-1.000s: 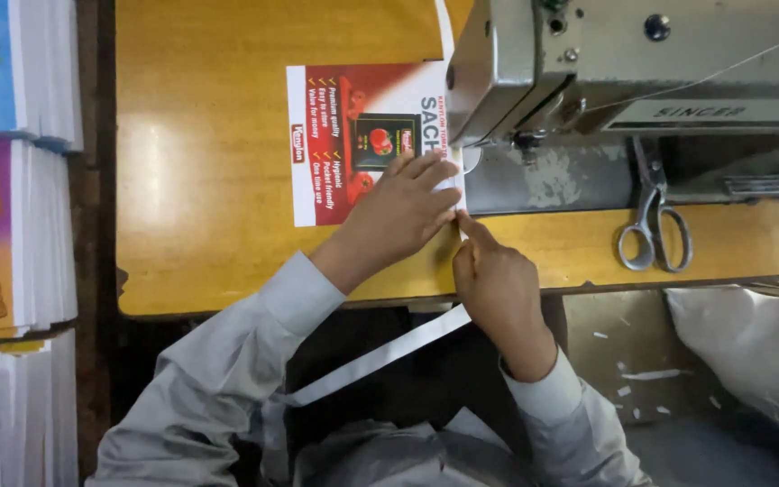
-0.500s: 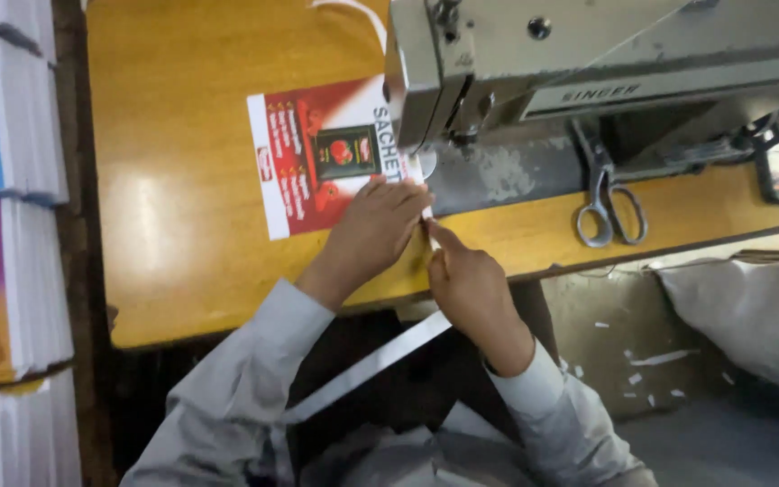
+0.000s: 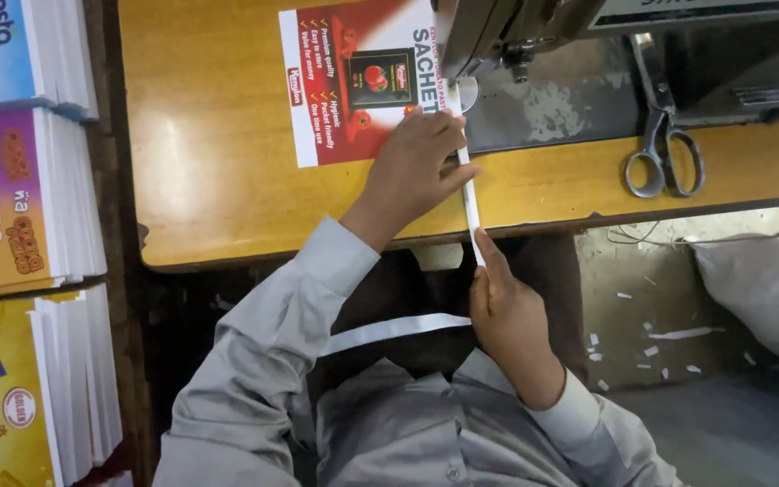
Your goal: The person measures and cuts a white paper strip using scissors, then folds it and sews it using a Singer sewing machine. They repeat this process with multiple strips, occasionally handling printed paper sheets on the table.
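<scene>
While the left hand (image 3: 414,167) lies flat, fingers spread, on the red and white printed sheet (image 3: 358,81) near the bench's (image 3: 209,180) front edge, the right hand (image 3: 507,311) below that edge pinches the white strip (image 3: 471,198), which runs up to the sewing machine (image 3: 534,36).

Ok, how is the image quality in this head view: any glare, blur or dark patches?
Head view: sharp overall; soft glare on the glossy yellow wooden table; the left hand on the red-and-white printed sheet and the right hand pinching the white tape strip are crisp; the space under the table is in deep shadow; the grey sewing machine is cropped at the top.
</scene>
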